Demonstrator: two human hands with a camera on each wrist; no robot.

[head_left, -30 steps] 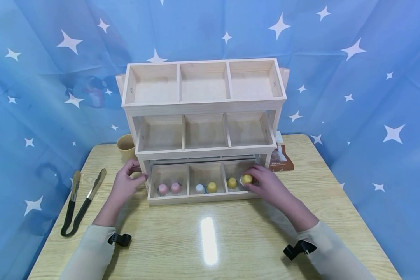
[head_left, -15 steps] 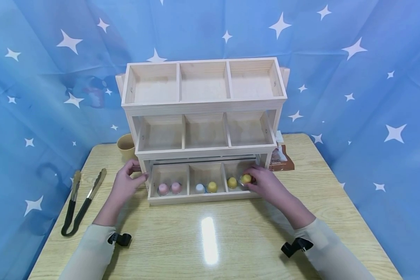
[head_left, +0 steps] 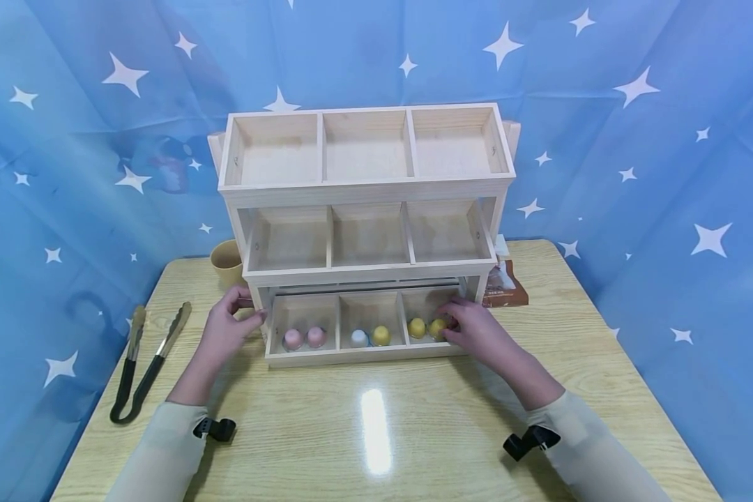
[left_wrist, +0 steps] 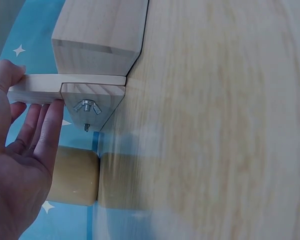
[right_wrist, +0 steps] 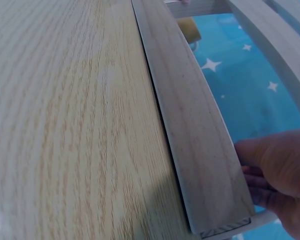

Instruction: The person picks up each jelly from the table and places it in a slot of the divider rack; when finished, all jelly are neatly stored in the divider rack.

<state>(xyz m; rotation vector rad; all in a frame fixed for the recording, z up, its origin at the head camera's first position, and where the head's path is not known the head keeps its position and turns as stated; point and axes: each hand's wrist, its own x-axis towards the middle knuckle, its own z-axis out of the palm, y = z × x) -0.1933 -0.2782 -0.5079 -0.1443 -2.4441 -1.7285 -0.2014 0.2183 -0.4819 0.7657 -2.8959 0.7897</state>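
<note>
In the head view, my right hand point(head_left: 473, 328) reaches into the right compartment of the bottom tray point(head_left: 376, 357). Its thumb and fingertips pinch a small yellow round-topped piece point(head_left: 438, 329) with a clear base. Just left of that stands another yellow piece point(head_left: 417, 328). My left hand point(head_left: 227, 328) grips the left leg of the wooden rack point(head_left: 367, 194); the left wrist view shows the thumb above this wooden leg point(left_wrist: 37, 82) and fingers below. In the right wrist view, the tray's front board point(right_wrist: 190, 110) hides my right fingertips point(right_wrist: 247, 170) partly.
Two pink pieces point(head_left: 304, 338) lie in the left compartment, a pale blue piece point(head_left: 359, 339) and a yellow one point(head_left: 381, 335) in the middle. Black-handled tongs point(head_left: 141, 376) lie at left. A tan cup point(head_left: 227, 259) stands behind the left leg, a brown packet point(head_left: 507, 289) at right.
My right hand has brought the yellow piece slightly left and lower, close beside the other yellow one. The left hand has stayed on the rack's leg.
</note>
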